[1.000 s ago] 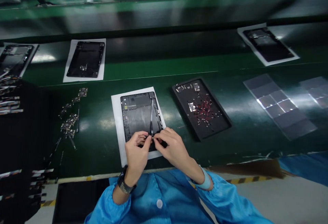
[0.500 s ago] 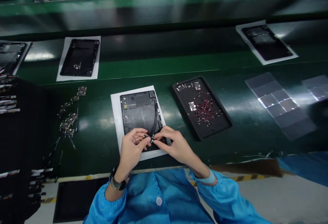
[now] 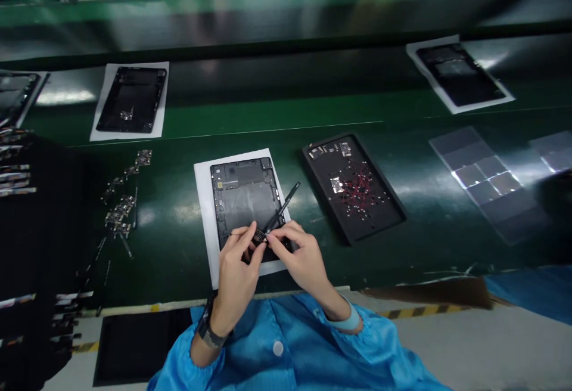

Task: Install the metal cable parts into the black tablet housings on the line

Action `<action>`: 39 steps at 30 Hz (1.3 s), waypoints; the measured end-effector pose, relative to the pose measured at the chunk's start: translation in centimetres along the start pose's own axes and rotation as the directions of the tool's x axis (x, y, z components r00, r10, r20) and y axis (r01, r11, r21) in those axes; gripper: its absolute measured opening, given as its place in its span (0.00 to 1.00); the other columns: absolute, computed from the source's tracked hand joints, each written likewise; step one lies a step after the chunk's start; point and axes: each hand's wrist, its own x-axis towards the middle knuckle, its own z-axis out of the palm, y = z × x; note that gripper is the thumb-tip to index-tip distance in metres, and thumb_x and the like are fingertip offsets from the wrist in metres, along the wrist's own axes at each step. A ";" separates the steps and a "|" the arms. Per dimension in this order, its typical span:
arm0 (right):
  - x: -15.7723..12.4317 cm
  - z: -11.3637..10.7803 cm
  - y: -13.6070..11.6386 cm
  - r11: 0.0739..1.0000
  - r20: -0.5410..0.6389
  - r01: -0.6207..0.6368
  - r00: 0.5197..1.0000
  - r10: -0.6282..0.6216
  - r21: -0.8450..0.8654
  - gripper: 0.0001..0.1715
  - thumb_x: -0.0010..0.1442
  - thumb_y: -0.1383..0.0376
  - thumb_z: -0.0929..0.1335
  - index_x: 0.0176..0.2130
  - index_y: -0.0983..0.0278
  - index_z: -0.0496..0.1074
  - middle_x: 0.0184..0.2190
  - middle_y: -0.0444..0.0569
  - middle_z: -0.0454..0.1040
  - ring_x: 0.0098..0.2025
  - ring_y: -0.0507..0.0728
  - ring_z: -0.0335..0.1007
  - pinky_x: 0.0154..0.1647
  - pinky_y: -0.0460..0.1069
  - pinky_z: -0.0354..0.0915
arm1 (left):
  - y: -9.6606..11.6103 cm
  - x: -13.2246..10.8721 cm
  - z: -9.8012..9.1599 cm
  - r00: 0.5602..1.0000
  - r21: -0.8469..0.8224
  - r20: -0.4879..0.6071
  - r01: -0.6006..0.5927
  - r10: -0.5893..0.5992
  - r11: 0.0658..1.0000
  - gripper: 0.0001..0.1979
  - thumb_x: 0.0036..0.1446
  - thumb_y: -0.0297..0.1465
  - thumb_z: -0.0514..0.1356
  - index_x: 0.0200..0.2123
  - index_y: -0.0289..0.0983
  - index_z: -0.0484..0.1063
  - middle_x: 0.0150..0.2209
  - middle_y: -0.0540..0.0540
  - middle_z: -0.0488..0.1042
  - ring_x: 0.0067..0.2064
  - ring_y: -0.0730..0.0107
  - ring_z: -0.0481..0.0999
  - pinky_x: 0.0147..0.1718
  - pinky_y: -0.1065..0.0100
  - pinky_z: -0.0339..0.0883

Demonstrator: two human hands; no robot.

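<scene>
A tablet back housing (image 3: 245,200), dark and open-faced, lies on a white sheet (image 3: 205,212) in front of me. Over its lower part, my left hand (image 3: 240,263) pinches a small circuit board (image 3: 259,236) between thumb and fingers. My right hand (image 3: 300,251) has its thumb and forefinger closed at the board's right edge, on the near end of a black ribbon cable (image 3: 283,206). The cable slants up and right past the housing's edge. Whether its end is joined to the board is hidden by my fingertips.
Right of the housing stands a black tray (image 3: 375,230) with red-wired small parts and little boards. Several loose circuit boards (image 3: 118,215) lie at left beside a black surface (image 3: 40,230). Other housings (image 3: 131,99) rest on sheets farther back. Clear film sheets (image 3: 491,182) lie at right.
The ribbon cable has swung from lying nearly along the housing's right side to slanting out to the right. My left hand has turned, and the board's face now shows.
</scene>
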 end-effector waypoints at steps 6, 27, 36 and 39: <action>-0.1 0.4 0.2 0.999 -0.018 0.030 0.999 -0.031 -0.032 0.09 0.62 0.67 0.68 0.30 0.60 0.76 0.25 0.45 0.76 0.31 0.57 0.68 0.38 0.54 0.63 | -0.2 -0.3 0.2 0.999 0.139 -0.018 -0.042 0.045 0.989 0.19 0.60 0.29 0.61 0.54 0.40 0.77 0.43 0.43 0.76 0.33 0.70 0.76 0.36 0.68 0.74; -0.1 0.6 0.2 1.000 -0.048 0.027 0.998 -0.028 -0.012 0.09 0.61 0.67 0.69 0.29 0.60 0.76 0.25 0.45 0.76 0.31 0.57 0.69 0.37 0.54 0.63 | -0.2 -0.3 1.3 0.966 0.305 -0.168 -0.138 0.196 0.942 0.13 0.56 0.27 0.62 0.46 0.37 0.77 0.38 0.43 0.78 0.35 0.66 0.78 0.37 0.66 0.75; -0.1 0.6 0.2 1.000 -0.052 0.028 0.998 -0.028 -0.005 0.09 0.61 0.68 0.69 0.29 0.60 0.75 0.25 0.45 0.75 0.31 0.57 0.69 0.37 0.53 0.63 | -0.4 -0.3 1.8 0.944 0.355 -0.179 -0.201 0.278 0.913 0.14 0.57 0.26 0.61 0.47 0.36 0.75 0.38 0.43 0.78 0.34 0.67 0.78 0.37 0.66 0.75; -0.1 0.5 0.2 1.000 -0.047 0.024 0.999 -0.024 0.000 0.09 0.61 0.67 0.69 0.29 0.60 0.76 0.25 0.45 0.75 0.30 0.57 0.68 0.37 0.53 0.63 | -0.6 -0.4 1.8 0.938 0.378 -0.176 -0.215 0.298 0.900 0.14 0.57 0.25 0.60 0.48 0.36 0.75 0.39 0.42 0.78 0.35 0.67 0.78 0.37 0.66 0.75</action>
